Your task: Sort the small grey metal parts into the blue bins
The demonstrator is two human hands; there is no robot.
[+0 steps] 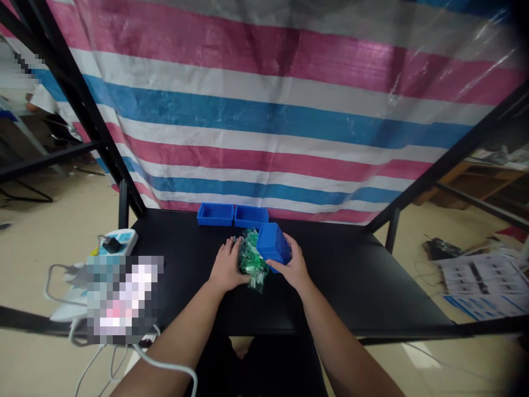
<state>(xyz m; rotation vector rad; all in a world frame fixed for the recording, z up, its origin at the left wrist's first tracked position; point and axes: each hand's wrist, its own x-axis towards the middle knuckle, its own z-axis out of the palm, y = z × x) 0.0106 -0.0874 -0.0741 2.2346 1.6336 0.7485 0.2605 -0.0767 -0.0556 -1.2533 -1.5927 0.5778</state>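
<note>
Where the left corner of the black table (343,281) meets the tan floor, a white power strip (118,242) is being fed by a black plug (111,245), while white cables (61,286) are being looped beside it and below. Just below the strip, whatever is lying there is being hidden by a pixelated patch (124,298). Nearer the middle of the table, the left hand (226,267) is being laid low with its fingers slightly spread, and its fingertips and thumb are being pressed against a clear bag of small green parts (252,260). That bag is being pinned flat on the table between both hands. A tilted blue bin (273,247) is being gripped just right of the bag, its lower corner touching it, by the right hand (291,259), whose fingers are being wrapped around the bin's right side, with the thumb under its lower edge. Two more blue bins (233,215) are being stood side by side at the far edge. A striped tarp (264,121) is being hung behind them, and printed papers (479,278) are being left on the floor at right.
</note>
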